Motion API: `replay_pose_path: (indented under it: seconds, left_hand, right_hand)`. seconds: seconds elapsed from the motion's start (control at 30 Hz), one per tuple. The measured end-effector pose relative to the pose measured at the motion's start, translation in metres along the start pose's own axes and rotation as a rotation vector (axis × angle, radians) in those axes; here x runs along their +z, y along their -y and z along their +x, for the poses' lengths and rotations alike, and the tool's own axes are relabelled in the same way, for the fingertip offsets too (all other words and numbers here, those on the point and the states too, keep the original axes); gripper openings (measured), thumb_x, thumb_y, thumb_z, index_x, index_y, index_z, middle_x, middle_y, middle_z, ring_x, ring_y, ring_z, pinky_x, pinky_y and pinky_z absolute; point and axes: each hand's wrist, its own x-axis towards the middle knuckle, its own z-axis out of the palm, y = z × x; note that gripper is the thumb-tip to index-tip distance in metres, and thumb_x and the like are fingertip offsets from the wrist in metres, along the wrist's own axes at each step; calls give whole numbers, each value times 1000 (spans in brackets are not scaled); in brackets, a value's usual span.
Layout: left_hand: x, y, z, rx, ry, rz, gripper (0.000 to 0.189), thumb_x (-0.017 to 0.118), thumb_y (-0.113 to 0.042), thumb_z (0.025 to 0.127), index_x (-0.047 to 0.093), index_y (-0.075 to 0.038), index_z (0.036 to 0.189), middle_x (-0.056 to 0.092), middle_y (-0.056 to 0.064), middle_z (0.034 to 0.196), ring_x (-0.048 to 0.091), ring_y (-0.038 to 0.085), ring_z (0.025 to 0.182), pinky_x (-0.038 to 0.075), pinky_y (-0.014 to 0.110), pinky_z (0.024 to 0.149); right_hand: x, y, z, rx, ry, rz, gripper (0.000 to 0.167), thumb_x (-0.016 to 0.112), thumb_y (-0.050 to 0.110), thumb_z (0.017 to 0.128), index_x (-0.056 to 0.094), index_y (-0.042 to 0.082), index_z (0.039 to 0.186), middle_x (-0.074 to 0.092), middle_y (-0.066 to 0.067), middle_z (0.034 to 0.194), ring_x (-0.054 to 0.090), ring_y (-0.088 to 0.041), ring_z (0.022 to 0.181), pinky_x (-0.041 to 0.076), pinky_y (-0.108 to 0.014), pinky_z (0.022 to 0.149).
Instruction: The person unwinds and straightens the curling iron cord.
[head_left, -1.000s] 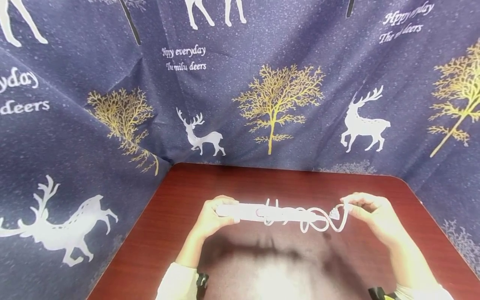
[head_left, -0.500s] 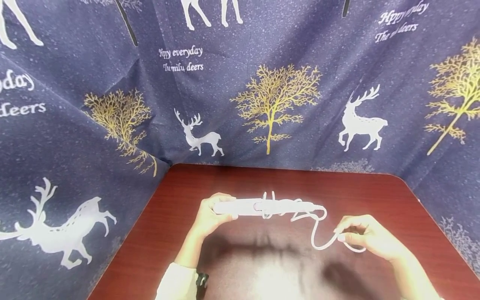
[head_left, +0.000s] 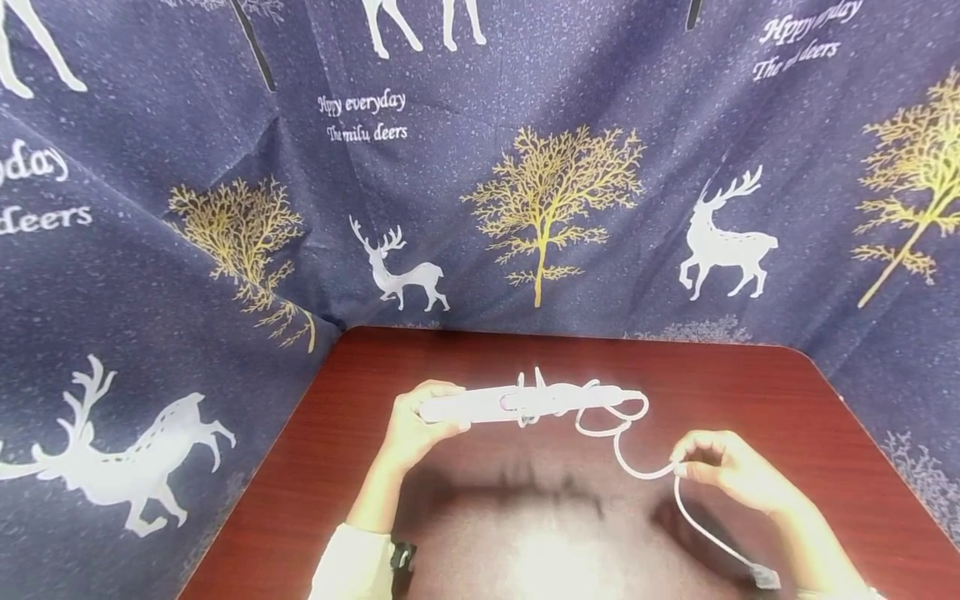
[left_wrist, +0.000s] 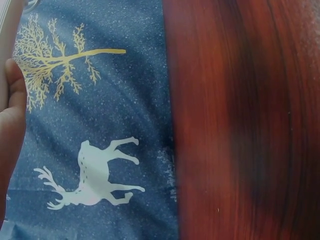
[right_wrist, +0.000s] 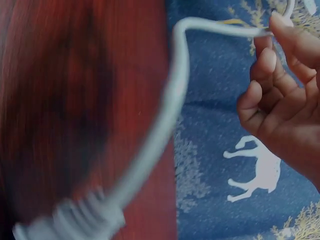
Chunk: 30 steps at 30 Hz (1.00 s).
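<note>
A long white bar-shaped appliance (head_left: 472, 406), overexposed so its exact kind is unclear, is held level above the table. My left hand (head_left: 416, 421) grips its left end, thumb on the near side; in the left wrist view only a strip of the bar (left_wrist: 4, 55) and part of the hand (left_wrist: 12, 110) show. White power cord (head_left: 592, 431) loops loosely around the bar's right half. Lower and to the right, my right hand (head_left: 731, 471) pinches this cord between thumb and fingertips. Beyond the pinch, the cord (right_wrist: 167, 112) hangs down to its plug (head_left: 765, 575), blurred in the right wrist view.
The reddish-brown wooden table (head_left: 360, 367) lies under both hands, with a bright glare patch near its front. A dark blue cloth (head_left: 465, 183) printed with deer and trees stands behind it and at the sides.
My right hand has drawn the cord down and away from the bar; some of its loops have come loose, and the plug now dangles. The left hand has raised the bar slightly, tilting its right end up.
</note>
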Motion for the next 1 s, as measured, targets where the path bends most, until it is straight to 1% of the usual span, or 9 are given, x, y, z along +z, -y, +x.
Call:
replay_pose_path:
  seconds: [0.1,0.2,0.33,0.43,0.63,0.7,0.8,0.87,1.0]
  left_hand:
    - [-1,-2,0,-19,5,-16,39,80,9,62,67,5,99,66,11,95,62,22,82,49,27,70]
    - [-3,-4,0,-13,15,-10,39,80,9,62,67,5,99,67,11,94,61,22,80,49,27,69]
    - [-2,-3,-1,14,36,3,38,80,10,62,67,5,98,66,11,94,61,22,81,48,26,68]
    - [-2,-2,-1,18,45,3,37,79,11,62,68,5,97,66,10,94,61,21,83,48,26,68]
    - [-1,-3,0,9,40,-1,38,79,11,62,68,5,97,66,10,94,61,22,84,48,26,70]
    - [-1,-3,0,6,39,5,39,80,9,62,68,4,98,66,10,94,61,23,83,49,26,70]
    - [-1,-4,0,0,38,19,39,81,8,62,68,3,98,67,9,94,62,22,83,49,27,70]
    - [-1,-5,0,-4,39,22,38,81,8,62,68,3,98,67,10,94,62,22,82,49,27,70]
    - [-1,-5,0,-11,46,14,38,80,8,62,67,5,98,66,11,94,62,22,82,49,26,69]
  right_hand:
    - [-5,-8,1,44,-82,-90,22,66,-8,78,63,13,86,63,-4,77,58,-13,70,45,-21,64]
    - [-11,-13,2,109,-178,-126,16,65,-8,79,62,5,87,63,-7,76,59,-12,69,47,-22,62]
    - [-19,-14,5,213,-304,-66,11,62,-9,82,61,-2,91,65,-3,77,63,-10,68,49,-23,60]
    - [-21,-14,7,248,-352,-36,12,62,-8,81,62,-1,91,66,2,81,63,-8,71,48,-20,62]
    - [-20,-11,6,242,-334,-95,14,65,-3,82,61,-5,95,66,3,84,62,-5,74,47,-20,62]
    - [-21,-9,5,230,-331,-83,15,64,-3,83,61,-7,97,66,5,85,62,-5,75,47,-20,63]
    - [-24,-5,7,198,-314,11,17,60,-5,85,59,-10,101,67,5,89,64,-7,77,49,-21,66]
    - [-24,-2,11,171,-289,94,17,58,-6,87,59,-10,104,68,2,92,65,-10,78,49,-22,66]
    - [-21,0,21,116,-223,239,20,54,-7,89,62,-3,107,69,-4,97,66,-15,81,50,-24,66]
